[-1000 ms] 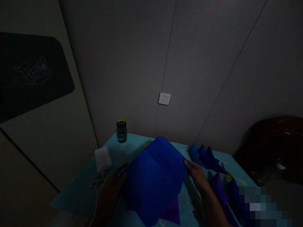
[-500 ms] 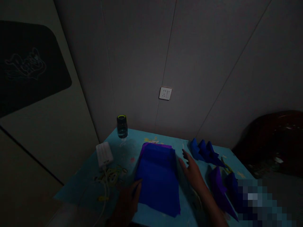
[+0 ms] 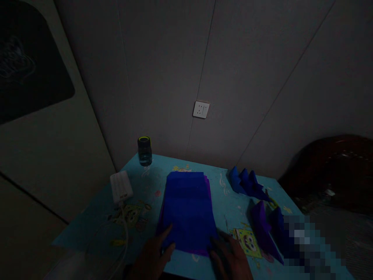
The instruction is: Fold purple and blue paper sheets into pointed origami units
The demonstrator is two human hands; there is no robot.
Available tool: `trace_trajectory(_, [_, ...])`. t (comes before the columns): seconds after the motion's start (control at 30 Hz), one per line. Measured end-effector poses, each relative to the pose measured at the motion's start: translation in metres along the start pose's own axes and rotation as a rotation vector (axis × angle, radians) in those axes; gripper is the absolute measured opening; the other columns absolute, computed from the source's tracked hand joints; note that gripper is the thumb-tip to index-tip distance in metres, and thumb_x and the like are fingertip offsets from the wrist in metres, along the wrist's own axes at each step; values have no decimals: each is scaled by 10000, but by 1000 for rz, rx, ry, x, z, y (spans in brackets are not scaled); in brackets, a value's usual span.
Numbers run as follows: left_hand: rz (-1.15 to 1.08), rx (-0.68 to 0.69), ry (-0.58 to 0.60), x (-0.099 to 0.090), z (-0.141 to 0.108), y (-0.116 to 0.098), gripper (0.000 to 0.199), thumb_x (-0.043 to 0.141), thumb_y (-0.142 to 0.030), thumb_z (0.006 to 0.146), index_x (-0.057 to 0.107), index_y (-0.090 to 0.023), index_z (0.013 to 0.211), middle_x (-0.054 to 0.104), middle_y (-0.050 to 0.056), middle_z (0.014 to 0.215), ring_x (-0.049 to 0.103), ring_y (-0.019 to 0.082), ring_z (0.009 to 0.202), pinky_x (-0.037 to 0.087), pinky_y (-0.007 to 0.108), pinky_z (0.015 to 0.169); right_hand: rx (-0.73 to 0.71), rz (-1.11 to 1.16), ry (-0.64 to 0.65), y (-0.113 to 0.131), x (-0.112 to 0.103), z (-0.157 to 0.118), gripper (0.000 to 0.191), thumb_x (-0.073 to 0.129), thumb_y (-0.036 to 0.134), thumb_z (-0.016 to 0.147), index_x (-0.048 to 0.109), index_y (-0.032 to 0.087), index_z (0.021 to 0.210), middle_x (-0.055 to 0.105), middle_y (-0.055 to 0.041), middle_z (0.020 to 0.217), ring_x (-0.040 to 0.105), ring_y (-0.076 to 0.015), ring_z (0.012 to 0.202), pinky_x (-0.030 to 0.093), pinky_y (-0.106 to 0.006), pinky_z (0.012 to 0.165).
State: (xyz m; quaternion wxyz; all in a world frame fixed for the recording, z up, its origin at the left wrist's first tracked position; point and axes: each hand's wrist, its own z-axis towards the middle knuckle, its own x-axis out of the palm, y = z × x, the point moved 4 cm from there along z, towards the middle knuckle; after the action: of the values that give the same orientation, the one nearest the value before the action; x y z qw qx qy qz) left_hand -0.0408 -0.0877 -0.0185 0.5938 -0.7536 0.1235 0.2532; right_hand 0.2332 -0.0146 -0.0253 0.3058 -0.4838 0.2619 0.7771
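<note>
Blue paper sheets (image 3: 188, 210) lie flat on the light blue table (image 3: 157, 171), and purple edges show beneath them at the right and bottom. My left hand (image 3: 154, 252) is at the lower left corner of the sheets, fingers apart, the fingertips on or just over the paper. At the lower right corner my right hand (image 3: 230, 256) has its fingers spread by the paper's edge. Folded blue paper shapes (image 3: 247, 184) stand at the back right. Nearer on the right are a folded purple shape (image 3: 264, 229) and a dark blue one (image 3: 279, 229).
At the back left stands a bottle (image 3: 145, 151). A white power bank (image 3: 121, 187) with a white cable lies on the left of the table. The wall behind carries a socket (image 3: 201, 109). A dark red curved object (image 3: 340, 171) is at the far right.
My right hand has come down and nearer to the sheets' lower right corner. The blue sheet on top has straightened, with purple now showing on the right. The view has shifted slightly.
</note>
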Motion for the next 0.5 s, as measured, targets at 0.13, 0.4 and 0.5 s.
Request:
trace_trajectory(0.13, [120,1,-47,-8,4,2,454,517,-496,838,683,-240,1175,759,67,852,694,255,891,522,350,833,-124,-82,-144,15,6,5,235,598,415,895,740,293,1036,697,-124,1152,698,-289,981,587,-393,781])
trace_trajectory(0.4, [338,37,5,-24,13,1,354,434,-338,899,696,-259,1123,754,64,1037,687,243,960,501,376,888,-277,-91,-213,14,17,0,237,481,311,975,706,260,1031,762,-38,1029,729,-215,884,542,-352,789])
trace_trajectory(0.5, [463,-26,-64,-36,17,-6,386,458,-326,901,640,-222,1225,723,98,1141,661,287,1042,475,444,937,-295,-87,-180,11,15,0,240,471,275,979,683,269,1090,758,-30,1054,726,-204,903,538,-342,803])
